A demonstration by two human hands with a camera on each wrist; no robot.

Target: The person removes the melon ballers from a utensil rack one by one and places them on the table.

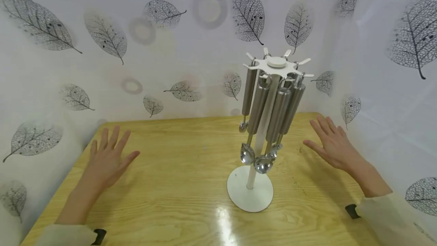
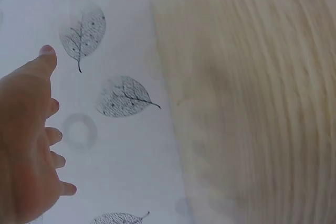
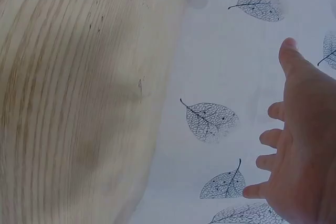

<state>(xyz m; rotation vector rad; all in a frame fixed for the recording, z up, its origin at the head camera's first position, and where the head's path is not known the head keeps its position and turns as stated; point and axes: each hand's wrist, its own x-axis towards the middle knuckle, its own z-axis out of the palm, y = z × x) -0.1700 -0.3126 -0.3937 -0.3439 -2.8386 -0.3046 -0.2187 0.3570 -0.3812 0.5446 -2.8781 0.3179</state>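
Observation:
A white rotating utensil stand (image 1: 250, 196) rises from a round base right of the table's middle. From its star-shaped top hang several steel-handled measuring spoons (image 1: 263, 163), bowls downward. My left hand (image 1: 106, 162) is spread over the left side of the table, palm down, holding nothing. On the other side, my right hand (image 1: 336, 147) is spread too, to the right of the stand and apart from it. The left wrist view shows the left hand (image 2: 26, 145) with thumb and fingers extended; the right wrist view shows the right hand (image 3: 302, 145) likewise.
The wooden table (image 1: 170, 177) has a light grain, with small dark marks right of the stand. A white leaf-print curtain (image 1: 191, 56) encloses it at the back and both sides. Dark bands (image 1: 99, 236) show at the cuffs of both light sleeves (image 1: 66, 234).

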